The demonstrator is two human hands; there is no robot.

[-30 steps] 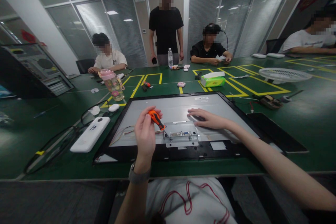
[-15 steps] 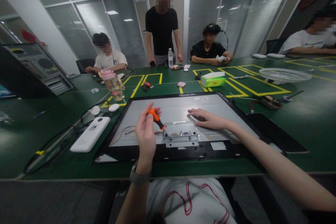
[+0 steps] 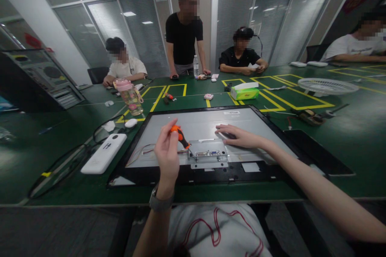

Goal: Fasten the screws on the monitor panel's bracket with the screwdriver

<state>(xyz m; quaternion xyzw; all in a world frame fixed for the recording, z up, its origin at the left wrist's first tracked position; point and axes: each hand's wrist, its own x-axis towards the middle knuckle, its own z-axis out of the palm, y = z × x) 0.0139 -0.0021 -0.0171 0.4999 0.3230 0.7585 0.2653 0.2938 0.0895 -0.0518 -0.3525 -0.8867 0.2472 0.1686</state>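
Note:
My left hand, with a watch on its wrist, is closed on an orange and black screwdriver. The tool slants down to the right, its tip at the left end of a metal bracket with video ports along its near side. That bracket sits on the grey back of a flat monitor panel with a black frame, lying on the table. To the right of the bracket my right hand rests on the panel with its fingers stretched out. A dark patch under its palm is hard to make out.
Left of the panel lie a white power bank, a black cable and a pink-lidded bottle. Beyond it stands a green tissue box. A dark flat slab lies on the right. Several people are across the table.
The standing person across the table has leaned forward, hands now lower on the tabletop. My left hand and screwdriver have shifted only slightly; my right hand stays put.

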